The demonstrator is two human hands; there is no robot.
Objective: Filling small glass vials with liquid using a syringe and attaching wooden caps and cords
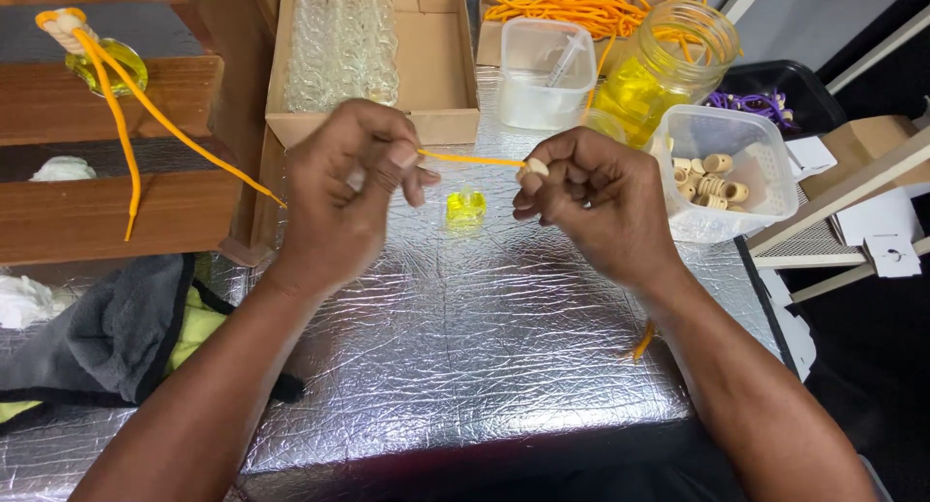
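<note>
An orange cord [472,159] was pinched by the left hand [341,197]; at three o'clock, its end and a wooden bead [536,168] were clamped by the right hand [591,200], above a foil-covered table [465,347].

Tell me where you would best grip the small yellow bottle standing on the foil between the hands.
Probably the squat body of the small yellow bottle, pinched across its two side faces from above. It stands upright and alone on the foil-covered table, below the orange cord stretched between left hand and right hand.
</note>
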